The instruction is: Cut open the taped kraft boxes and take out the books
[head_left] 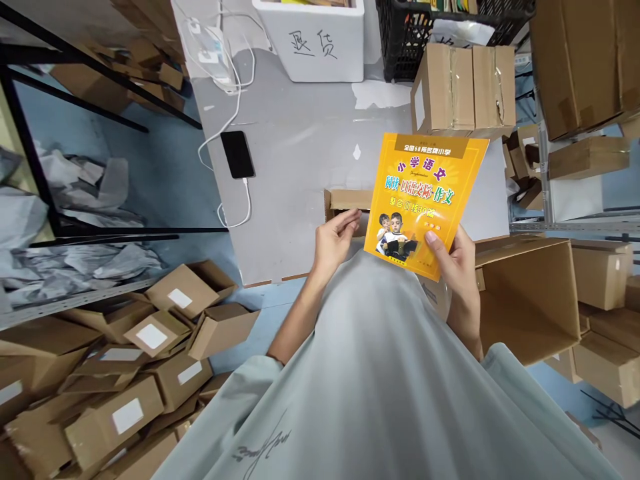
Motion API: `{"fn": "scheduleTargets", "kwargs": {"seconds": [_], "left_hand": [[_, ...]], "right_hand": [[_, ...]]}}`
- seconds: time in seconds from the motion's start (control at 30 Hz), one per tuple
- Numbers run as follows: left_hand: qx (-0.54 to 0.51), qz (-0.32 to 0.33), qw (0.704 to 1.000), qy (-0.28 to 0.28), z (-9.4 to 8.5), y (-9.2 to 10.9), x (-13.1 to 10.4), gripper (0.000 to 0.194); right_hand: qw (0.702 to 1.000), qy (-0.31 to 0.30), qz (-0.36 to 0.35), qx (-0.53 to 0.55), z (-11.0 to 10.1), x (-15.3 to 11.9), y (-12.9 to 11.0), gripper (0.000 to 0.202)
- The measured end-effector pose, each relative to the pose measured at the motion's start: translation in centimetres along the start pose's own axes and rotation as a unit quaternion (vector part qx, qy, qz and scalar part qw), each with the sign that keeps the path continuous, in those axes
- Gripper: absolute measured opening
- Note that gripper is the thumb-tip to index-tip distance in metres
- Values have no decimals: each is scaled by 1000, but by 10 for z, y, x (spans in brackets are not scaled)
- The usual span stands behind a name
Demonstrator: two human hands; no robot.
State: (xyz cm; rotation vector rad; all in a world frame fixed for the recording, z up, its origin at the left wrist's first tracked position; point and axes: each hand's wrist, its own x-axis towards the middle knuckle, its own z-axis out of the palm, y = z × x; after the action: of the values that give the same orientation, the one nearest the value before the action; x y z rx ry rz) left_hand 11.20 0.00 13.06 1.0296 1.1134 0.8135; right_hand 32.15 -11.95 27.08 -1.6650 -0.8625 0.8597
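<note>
My right hand [457, 267] grips a yellow workbook [420, 207] by its lower right edge, the thumb lying on the front cover. The cover faces up, with Chinese print and a picture of two children reading. To the left of the book, my left hand [335, 243] has its fingers pressed together; whether anything is between them is hidden. Just beyond those fingers is a small open cardboard box [350, 199] at the table's near edge, partly covered by the book and my hand.
On the grey table [290, 153] are a phone [238, 154] with a charging cable, a white bin [313, 47], a black crate [400, 40] and taped cartons [450, 90]. A big open carton [525, 293] stands at right. Cardboard boxes [130, 407] pile up at lower left.
</note>
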Motion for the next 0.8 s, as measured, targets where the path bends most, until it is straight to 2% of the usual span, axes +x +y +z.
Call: {"fn": "scheduleTargets", "kwargs": {"seconds": [0.1, 0.17, 0.27, 0.37, 0.43, 0.53, 0.6, 0.73, 0.8], "left_hand": [[33, -7, 999, 37, 3, 8, 2, 49], [60, 13, 997, 45, 3, 14, 6, 55], [10, 24, 1000, -5, 2, 22, 12, 56], [-60, -28, 992, -108, 5, 30, 12, 69], [-78, -49, 984, -155, 9, 35, 9, 74], [-111, -60, 978, -167, 14, 38, 4, 79], [-141, -83, 971, -172, 16, 39, 1, 78], [-195, -103, 957, -189, 12, 40, -1, 70], [-213, -96, 959, -160, 8, 39, 0, 68]], "right_hand": [[1000, -15, 6, 13, 0, 2, 5, 34], [999, -28, 7, 23, 0, 5, 10, 34], [999, -38, 2, 23, 3, 9, 16, 35], [998, -52, -17, -20, 9, 11, 17, 37], [994, -68, -42, -77, 17, 10, 14, 36], [976, -105, -94, -167, 36, 4, 6, 34], [962, -130, -121, -207, 51, -2, 1, 40], [955, -154, -113, -225, 69, -8, -4, 61], [961, -167, -102, -195, 67, -5, -4, 66]]}}
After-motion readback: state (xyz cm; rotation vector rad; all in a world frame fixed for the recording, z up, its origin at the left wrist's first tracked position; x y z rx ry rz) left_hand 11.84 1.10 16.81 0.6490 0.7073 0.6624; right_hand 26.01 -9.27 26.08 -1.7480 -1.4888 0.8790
